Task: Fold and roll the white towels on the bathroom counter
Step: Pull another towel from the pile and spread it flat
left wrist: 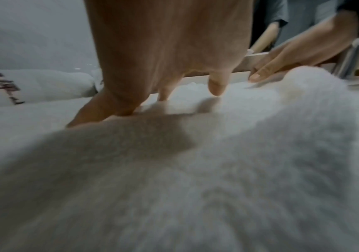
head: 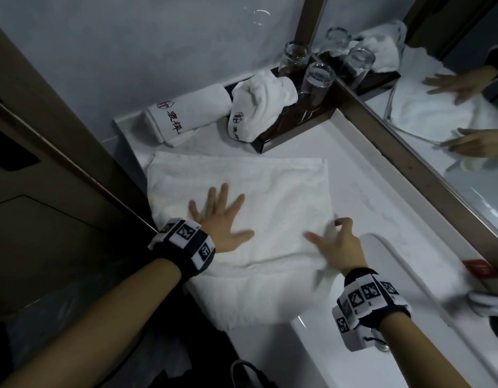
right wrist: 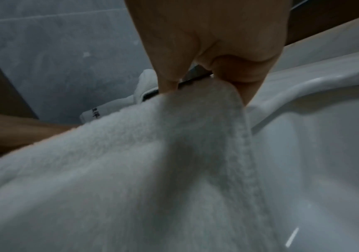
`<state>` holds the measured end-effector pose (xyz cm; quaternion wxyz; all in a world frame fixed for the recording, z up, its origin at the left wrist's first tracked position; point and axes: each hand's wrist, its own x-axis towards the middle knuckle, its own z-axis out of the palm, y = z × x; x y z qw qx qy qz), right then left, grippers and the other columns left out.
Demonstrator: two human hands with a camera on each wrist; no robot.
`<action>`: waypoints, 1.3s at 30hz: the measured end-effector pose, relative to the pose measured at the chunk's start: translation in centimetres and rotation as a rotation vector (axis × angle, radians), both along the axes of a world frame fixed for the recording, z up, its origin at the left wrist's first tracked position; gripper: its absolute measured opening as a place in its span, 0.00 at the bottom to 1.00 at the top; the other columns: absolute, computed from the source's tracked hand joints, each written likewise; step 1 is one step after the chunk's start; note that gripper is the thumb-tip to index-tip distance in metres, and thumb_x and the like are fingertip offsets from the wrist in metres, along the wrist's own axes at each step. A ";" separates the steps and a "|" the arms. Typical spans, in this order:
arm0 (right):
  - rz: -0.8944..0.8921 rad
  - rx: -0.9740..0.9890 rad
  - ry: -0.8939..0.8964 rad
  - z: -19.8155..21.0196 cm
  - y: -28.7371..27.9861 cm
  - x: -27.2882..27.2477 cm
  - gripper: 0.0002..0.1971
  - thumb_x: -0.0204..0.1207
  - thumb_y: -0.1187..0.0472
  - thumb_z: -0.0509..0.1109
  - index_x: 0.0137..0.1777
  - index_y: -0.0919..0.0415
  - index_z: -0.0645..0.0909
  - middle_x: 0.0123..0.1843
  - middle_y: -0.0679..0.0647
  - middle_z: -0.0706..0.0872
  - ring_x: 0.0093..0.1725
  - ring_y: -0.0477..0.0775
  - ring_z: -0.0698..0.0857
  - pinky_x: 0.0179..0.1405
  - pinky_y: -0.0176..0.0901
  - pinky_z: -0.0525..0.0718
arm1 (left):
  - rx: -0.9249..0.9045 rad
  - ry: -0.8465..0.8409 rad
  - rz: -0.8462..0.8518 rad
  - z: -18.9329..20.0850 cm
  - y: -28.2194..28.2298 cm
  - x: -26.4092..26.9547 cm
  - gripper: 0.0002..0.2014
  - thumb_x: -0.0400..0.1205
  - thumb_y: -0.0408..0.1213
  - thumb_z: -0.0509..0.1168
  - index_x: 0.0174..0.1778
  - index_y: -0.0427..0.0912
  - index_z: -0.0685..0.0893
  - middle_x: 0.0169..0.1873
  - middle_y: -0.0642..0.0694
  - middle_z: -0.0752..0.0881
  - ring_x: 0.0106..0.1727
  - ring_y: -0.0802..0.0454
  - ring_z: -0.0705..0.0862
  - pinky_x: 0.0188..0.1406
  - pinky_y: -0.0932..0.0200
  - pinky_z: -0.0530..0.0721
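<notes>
Pinching towel [head: 242, 191] edge, seemingly, right hand [head: 337, 242]; left hand [head: 222, 219] flat atop.

White towel [head: 242, 191], spread flat on counter [head: 368, 197] at frame centre, near edge overhanging. Left hand [head: 221, 219] lay splayed on it; right hand [head: 336, 243] pinched its right edge. Rolled monogrammed towels [head: 186, 113] and glass tumblers [head: 316, 85] on dark tray [head: 303, 127] stood at upper centre.

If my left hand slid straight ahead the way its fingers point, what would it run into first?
Probably the rolled towel lying on the dark tray. The left hand lies flat on the spread towel, fingers aimed up and slightly right; past its far edge comes a bare strip of counter, though depth is uncertain.
</notes>
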<state>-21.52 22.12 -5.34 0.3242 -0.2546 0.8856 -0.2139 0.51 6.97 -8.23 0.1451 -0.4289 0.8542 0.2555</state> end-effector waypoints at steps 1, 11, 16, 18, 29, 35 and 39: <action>0.024 0.004 0.012 -0.2 -0.3 0.2 0.36 0.67 0.48 0.77 0.67 0.57 0.59 0.58 0.71 0.82 0.46 0.62 0.79 0.47 0.46 0.73 | -0.004 -0.016 -0.014 -0.6 0.1 -0.3 0.46 0.67 0.75 0.51 0.72 0.70 0.29 0.72 0.54 0.16 0.74 0.47 0.17 0.67 0.27 0.24; -0.044 -0.034 0.026 -0.5 -3.0 0.5 0.43 0.71 0.53 0.75 0.78 0.56 0.51 0.68 0.71 0.77 0.64 0.72 0.77 0.63 0.57 0.75 | -0.032 0.004 -0.091 -1.6 -5.9 -2.4 0.50 0.54 0.85 0.46 0.64 0.77 0.22 0.61 0.61 0.08 0.60 0.56 0.06 0.61 0.29 0.19; -0.046 -0.071 0.011 0.2 -2.8 1.1 0.42 0.71 0.49 0.74 0.78 0.55 0.52 0.71 0.69 0.75 0.68 0.71 0.75 0.65 0.55 0.73 | 0.001 -0.001 -0.117 -0.2 -5.8 -0.9 0.41 0.73 0.70 0.53 0.73 0.71 0.33 0.76 0.55 0.22 0.77 0.50 0.23 0.73 0.30 0.31; -0.091 -0.110 -0.036 0.6 -1.7 1.0 0.39 0.69 0.45 0.75 0.74 0.55 0.57 0.66 0.67 0.79 0.65 0.68 0.78 0.58 0.49 0.74 | -0.041 0.031 -0.107 0.4 -3.6 0.2 0.37 0.79 0.61 0.53 0.77 0.65 0.37 0.80 0.52 0.30 0.80 0.51 0.30 0.76 0.35 0.34; 0.043 -0.115 -0.329 2.1 4.7 1.6 0.16 0.68 0.53 0.77 0.49 0.64 0.84 0.47 0.57 0.90 0.45 0.56 0.88 0.44 0.47 0.86 | -0.083 0.263 -0.170 1.3 9.8 3.1 0.36 0.81 0.47 0.57 0.80 0.54 0.42 0.82 0.53 0.39 0.80 0.59 0.34 0.78 0.44 0.34; 0.001 -0.102 -0.100 1.0 6.6 1.5 0.21 0.72 0.52 0.74 0.34 0.68 0.71 0.31 0.58 0.74 0.30 0.55 0.73 0.22 0.34 0.73 | -0.030 0.295 -0.188 0.9 11.8 4.7 0.35 0.82 0.45 0.58 0.80 0.54 0.45 0.81 0.49 0.36 0.78 0.57 0.29 0.79 0.49 0.37; -0.006 -0.058 -0.053 -0.2 8.2 1.9 0.26 0.70 0.48 0.75 0.28 0.60 0.61 0.27 0.56 0.67 0.26 0.52 0.67 0.19 0.30 0.67 | -0.102 0.518 0.230 1.0 11.4 7.2 0.31 0.80 0.39 0.63 0.78 0.42 0.59 0.80 0.39 0.54 0.80 0.44 0.55 0.77 0.52 0.54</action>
